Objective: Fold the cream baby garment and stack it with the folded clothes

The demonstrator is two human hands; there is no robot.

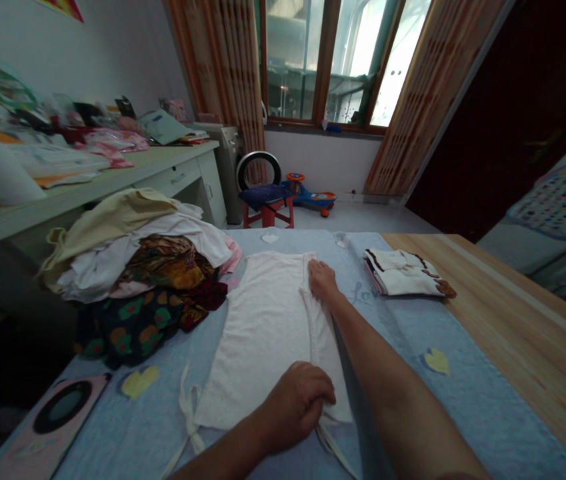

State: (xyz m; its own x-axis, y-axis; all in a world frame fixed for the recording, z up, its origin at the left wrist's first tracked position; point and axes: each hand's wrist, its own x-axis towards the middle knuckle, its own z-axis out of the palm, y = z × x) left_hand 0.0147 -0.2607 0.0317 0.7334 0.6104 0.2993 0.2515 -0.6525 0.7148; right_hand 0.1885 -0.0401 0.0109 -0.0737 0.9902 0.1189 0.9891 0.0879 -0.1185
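A white textured top [267, 320] lies spread flat on a light blue cloth, its right side turned over in a long narrow fold. Thin white tie strings [191, 420] trail from its lower corners. My left hand [303, 400] is over the lower right part, fingers curled and closed at the fold's edge; the fingertips are partly hidden. At the upper right corner, my right hand [321, 279] rests on the fabric with its fingers laid over the folded edge.
Left of the top is a heap of mixed clothes [147, 260]. A folded cream garment with brown trim [405, 272] lies to the right. A pink panel with a dark ring [55, 417] is at the near left. Beyond stand a stool [267, 210] and a cluttered desk [173, 170].
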